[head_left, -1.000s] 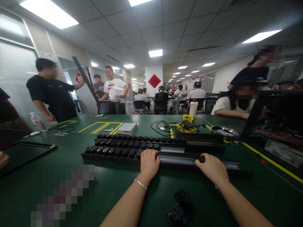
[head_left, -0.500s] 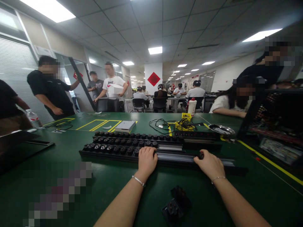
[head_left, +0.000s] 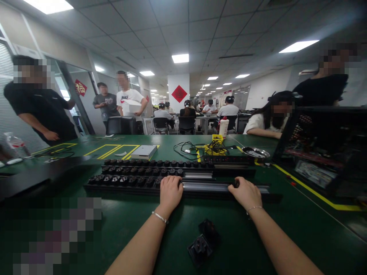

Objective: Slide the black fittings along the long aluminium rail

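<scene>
A long black rail [head_left: 206, 187] with a silvery channel lies across the green table. Several black socket modules [head_left: 123, 179] sit side by side along its left part. My left hand [head_left: 171, 191] is closed over the rail at the right end of this row, its fingertips hidden behind the rail. Farther right, my right hand [head_left: 247, 194] pinches a small black socket module [head_left: 236, 183] at the rail, mostly covered by the fingers. Two loose black modules [head_left: 200, 247] lie on the table between my forearms.
Behind the front rail lie more black rails with modules [head_left: 160, 163]. Farther back are a light grey box [head_left: 143, 152], a yellow bin [head_left: 218, 138], tangled black cables [head_left: 186, 149] and a metal dish [head_left: 256, 152]. An open computer case [head_left: 315, 149] stands right. Several people are around.
The view has shifted, so the rails and table items sit farther left in the picture. Both hands keep about the same places on the rail.
</scene>
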The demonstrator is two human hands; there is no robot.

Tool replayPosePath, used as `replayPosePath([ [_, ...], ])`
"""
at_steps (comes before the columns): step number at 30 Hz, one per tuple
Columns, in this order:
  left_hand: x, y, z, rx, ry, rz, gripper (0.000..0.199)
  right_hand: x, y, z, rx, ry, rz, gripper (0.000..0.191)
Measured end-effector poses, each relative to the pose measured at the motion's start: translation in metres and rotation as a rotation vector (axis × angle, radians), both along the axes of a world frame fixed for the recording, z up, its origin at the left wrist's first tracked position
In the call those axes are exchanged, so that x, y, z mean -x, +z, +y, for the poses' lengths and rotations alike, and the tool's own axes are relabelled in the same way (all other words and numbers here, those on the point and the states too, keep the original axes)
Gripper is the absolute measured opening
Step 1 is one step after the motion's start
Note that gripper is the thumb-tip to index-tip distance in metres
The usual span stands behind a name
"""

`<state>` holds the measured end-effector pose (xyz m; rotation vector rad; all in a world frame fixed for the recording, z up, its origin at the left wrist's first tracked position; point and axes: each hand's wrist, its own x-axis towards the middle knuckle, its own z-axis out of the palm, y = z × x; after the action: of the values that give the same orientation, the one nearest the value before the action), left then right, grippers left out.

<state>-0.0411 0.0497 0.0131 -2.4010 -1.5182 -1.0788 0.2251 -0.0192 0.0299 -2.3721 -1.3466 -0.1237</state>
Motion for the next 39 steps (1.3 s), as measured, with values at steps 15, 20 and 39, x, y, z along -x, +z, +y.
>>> replayPosePath([
  [15,0.001,0.001,0.000,0.010,-0.005,0.006,0.020,-0.012,-0.002,-0.002,-0.021,-0.057,0.019,0.040],
  [20,0.001,0.000,0.000,0.015,-0.002,-0.003,0.020,-0.015,-0.002,-0.002,-0.016,-0.064,0.003,0.041],
  [39,0.000,0.001,-0.002,0.020,-0.010,-0.019,0.018,-0.029,-0.006,-0.004,-0.006,-0.068,-0.021,0.044],
])
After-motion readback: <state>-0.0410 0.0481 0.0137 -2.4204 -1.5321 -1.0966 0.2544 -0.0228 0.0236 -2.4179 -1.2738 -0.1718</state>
